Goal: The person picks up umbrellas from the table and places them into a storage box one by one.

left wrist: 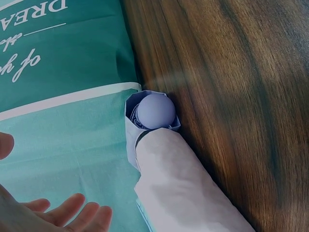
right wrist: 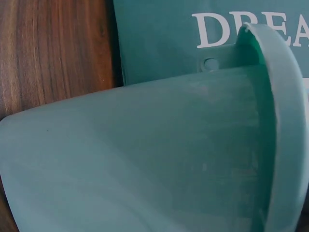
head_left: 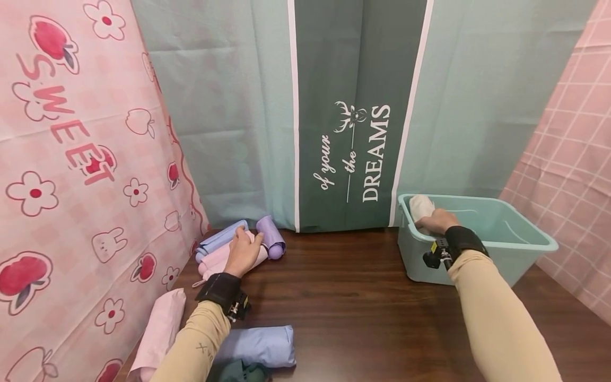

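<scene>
My left hand (head_left: 245, 252) is over a pink folded umbrella (head_left: 217, 261), its fingers spread and relaxed. In the left wrist view, the fingers (left wrist: 72, 212) are apart from that umbrella (left wrist: 181, 188). Beside it lie a blue folded umbrella (head_left: 221, 237) and a purple one (head_left: 270, 233) with a round knob handle (left wrist: 157, 111). My right hand (head_left: 438, 220) grips a white folded umbrella (head_left: 421, 206) just inside the near left corner of the teal bin (head_left: 506, 245). The right wrist view shows only the outer bin wall (right wrist: 145, 154); the hand is hidden there.
Nearer to me on the wooden table (head_left: 343, 307) lie another pink umbrella (head_left: 162, 329), a blue umbrella (head_left: 267, 345) and a dark green bundle (head_left: 243, 371). A teal curtain (head_left: 229, 106) hangs behind, with pink cloths at both sides.
</scene>
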`<state>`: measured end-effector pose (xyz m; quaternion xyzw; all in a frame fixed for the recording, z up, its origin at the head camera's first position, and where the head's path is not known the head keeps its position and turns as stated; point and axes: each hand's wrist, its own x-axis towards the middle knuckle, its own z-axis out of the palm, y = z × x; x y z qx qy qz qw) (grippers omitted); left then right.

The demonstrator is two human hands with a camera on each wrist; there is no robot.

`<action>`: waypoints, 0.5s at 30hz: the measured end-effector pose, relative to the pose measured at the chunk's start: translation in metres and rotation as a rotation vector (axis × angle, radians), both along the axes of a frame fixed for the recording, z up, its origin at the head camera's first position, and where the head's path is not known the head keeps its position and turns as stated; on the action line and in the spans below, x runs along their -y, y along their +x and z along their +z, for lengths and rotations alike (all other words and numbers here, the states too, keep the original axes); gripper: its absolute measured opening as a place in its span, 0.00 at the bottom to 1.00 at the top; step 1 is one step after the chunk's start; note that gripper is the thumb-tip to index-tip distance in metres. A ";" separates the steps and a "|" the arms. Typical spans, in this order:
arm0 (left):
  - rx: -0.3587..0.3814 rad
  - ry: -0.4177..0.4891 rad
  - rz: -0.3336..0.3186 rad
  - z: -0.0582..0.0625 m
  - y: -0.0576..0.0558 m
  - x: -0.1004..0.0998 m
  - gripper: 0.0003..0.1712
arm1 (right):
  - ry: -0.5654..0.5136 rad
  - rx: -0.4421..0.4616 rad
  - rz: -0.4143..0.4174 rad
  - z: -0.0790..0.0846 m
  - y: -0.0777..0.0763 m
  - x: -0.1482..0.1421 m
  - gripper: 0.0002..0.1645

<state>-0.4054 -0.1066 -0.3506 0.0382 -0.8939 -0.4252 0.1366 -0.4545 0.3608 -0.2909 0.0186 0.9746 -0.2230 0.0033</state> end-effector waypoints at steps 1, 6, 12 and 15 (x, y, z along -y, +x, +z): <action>0.001 -0.007 0.000 0.000 0.000 0.000 0.39 | 0.005 0.000 0.006 0.000 0.000 0.001 0.22; 0.006 -0.026 -0.009 0.001 -0.002 -0.002 0.38 | 0.020 0.007 0.034 -0.001 -0.001 0.002 0.22; 0.000 -0.025 -0.010 0.002 -0.002 -0.004 0.38 | 0.045 0.013 0.043 -0.002 0.001 0.003 0.25; 0.005 -0.024 -0.013 0.002 -0.002 -0.004 0.38 | 0.076 0.018 0.052 -0.002 0.002 0.004 0.26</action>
